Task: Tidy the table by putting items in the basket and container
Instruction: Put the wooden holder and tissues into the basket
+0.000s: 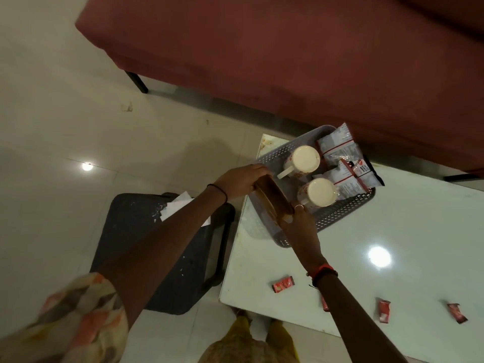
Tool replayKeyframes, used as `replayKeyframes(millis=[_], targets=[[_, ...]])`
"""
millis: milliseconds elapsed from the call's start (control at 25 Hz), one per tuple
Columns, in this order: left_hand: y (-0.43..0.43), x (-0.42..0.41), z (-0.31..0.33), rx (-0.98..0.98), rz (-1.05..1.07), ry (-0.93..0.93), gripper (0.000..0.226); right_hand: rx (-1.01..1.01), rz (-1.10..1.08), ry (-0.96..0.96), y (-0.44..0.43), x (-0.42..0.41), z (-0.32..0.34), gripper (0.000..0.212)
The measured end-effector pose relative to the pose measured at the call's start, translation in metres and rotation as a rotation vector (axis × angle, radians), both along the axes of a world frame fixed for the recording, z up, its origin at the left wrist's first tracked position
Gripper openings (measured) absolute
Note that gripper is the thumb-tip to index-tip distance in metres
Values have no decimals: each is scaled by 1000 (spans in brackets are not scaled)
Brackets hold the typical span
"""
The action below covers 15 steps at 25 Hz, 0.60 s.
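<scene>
over basket [339,215], left hand [239,180], right hand [301,227] gripping brown stack [272,196]

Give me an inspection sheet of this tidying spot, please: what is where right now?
Surface: white table, glossy, stained at its far corner.
Job's things: grey basket holds two mugs and packets; brown flat item at its near end.
Clutter: red sachets loose on the table.
Hands: left hand and right hand both hold the brown flat item.
Cables: nothing seen.
Surroundings: maroon sofa; black container with paper on the floor.
</scene>
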<state>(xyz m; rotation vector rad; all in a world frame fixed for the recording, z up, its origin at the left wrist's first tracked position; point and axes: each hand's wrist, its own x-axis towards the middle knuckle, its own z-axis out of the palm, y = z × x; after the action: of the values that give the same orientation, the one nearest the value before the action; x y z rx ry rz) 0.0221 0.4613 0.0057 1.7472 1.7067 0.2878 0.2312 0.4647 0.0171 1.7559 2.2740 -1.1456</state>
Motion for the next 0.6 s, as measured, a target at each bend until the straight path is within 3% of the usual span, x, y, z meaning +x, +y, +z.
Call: replayKeyframes(millis=[160, 600], targets=[[19, 16, -24, -30, -64, 69, 53, -55, -91, -3, 3, 3, -17, 27], [30, 31, -67, -74, -98, 90, 55, -169, -121, -27, 14, 8, -50, 31]])
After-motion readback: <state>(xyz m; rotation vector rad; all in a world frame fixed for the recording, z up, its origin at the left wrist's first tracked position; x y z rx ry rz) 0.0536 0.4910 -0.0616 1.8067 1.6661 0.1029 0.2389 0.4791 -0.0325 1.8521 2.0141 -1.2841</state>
